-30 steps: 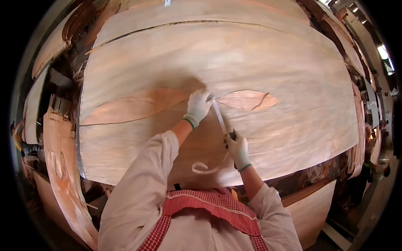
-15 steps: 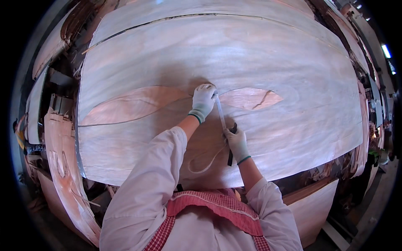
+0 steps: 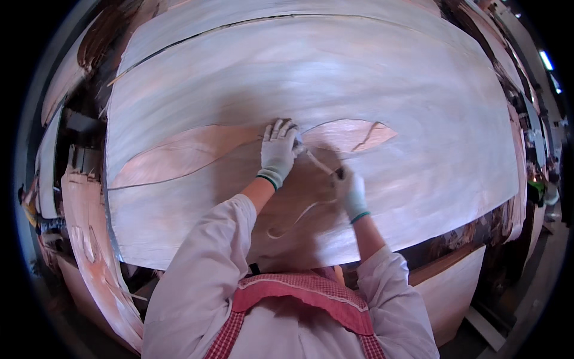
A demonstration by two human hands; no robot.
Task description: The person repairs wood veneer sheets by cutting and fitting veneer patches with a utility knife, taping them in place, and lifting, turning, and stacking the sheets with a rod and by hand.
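i have my left hand (image 3: 277,152) palm-down, fingers extended; my right hand (image 3: 351,190) is curled, near its right, closer to the body.

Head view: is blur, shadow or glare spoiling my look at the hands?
Partly. In the head view, the right hand looks softer than the left hand; also in the head view, shadow darkens the wood sheet around both, while the white strip stays visible; at the head view's right rim, a bright light glares, clear of the hands.
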